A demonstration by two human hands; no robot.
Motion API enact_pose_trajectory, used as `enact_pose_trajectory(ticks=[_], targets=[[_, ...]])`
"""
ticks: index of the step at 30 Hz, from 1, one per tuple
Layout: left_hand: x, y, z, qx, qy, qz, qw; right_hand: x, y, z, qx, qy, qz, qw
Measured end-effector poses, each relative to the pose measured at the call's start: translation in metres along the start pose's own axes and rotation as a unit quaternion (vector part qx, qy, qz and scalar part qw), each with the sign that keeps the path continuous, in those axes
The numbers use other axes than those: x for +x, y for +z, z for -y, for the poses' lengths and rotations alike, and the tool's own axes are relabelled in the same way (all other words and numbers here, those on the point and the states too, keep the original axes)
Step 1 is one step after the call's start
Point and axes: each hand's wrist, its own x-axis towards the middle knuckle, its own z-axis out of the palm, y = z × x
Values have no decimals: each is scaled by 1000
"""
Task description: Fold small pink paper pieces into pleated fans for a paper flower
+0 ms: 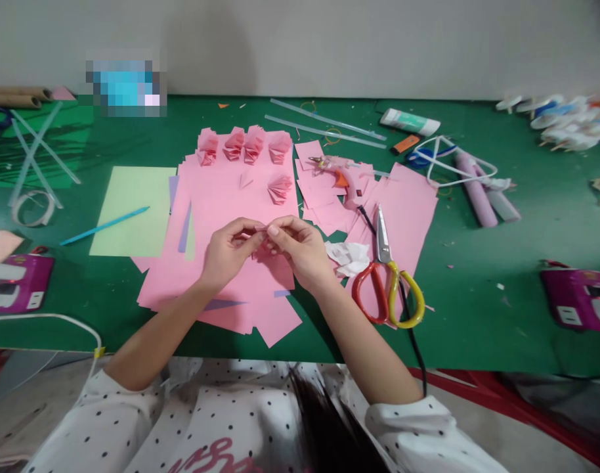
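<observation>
Over the stacked pink paper sheets (221, 197), my left hand (234, 248) and my right hand (300, 248) meet fingertip to fingertip. Both pinch a small folded pink paper piece (261, 252), mostly hidden behind the fingers. Just beyond them lies a pleated pink paper fan (279, 190), with a small pink scrap (245, 180) to its left. Along the far edge of the sheets stand several more pleated pink pieces (253, 144). Scissors (386, 282) with one red and one yellow handle rest to the right of my right hand, near a crumpled white tissue (349, 258).
A pink glue gun (346, 180) lies on cut pink papers at the right, its black cord (414, 335) running toward me. Clear glue sticks (324, 128) lie behind. Pale green paper (132, 210) with a blue pen (106, 225) is at left. Purple boxes (576, 295) flank the green table (477, 315).
</observation>
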Motion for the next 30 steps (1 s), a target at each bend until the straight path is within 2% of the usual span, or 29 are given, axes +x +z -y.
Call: enact_pose_trajectory(ticks=[7, 16, 21, 26, 30], targets=[[0, 1, -3, -8, -6, -2, 1000, 1, 0, 1, 9, 12, 6, 1000], [0, -1, -3, 51, 52, -21, 997, -1, 2, 4, 39, 17, 23, 999], [0, -1, -3, 44, 53, -14, 998, -2, 2, 6, 25, 27, 29, 999], [1, -2, -6, 65, 71, -8, 995, -3, -1, 8, 19, 21, 64, 998], [1, -3, -9, 79, 77, 1, 994, -5, -3, 10, 23, 48, 85, 995]])
